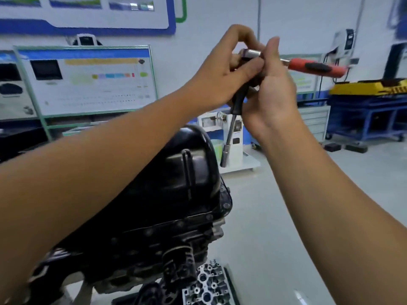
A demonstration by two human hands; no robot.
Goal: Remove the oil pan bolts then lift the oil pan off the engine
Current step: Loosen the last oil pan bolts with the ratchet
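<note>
No legible writing anywhere; wall boards [88, 82] too blurred to read. Nearest, below both forearms: black oil pan [176, 188] atop the engine [158, 245], well apart from any fingers. Raised above the pan: left hand [222, 78] with fingers curled, pinching a silver socket [252, 53]; right hand [273, 93], palm toward camera, gripping a red-handled ratchet [317, 67] and black-handled socket driver [231, 128] hanging down.

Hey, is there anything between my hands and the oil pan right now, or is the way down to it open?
Nothing visible blocks it. Both the left hand and right hand are raised above the black oil pan, gripping tools: an orange-handled ratchet and a black-handled socket driver hanging toward the pan.
</note>
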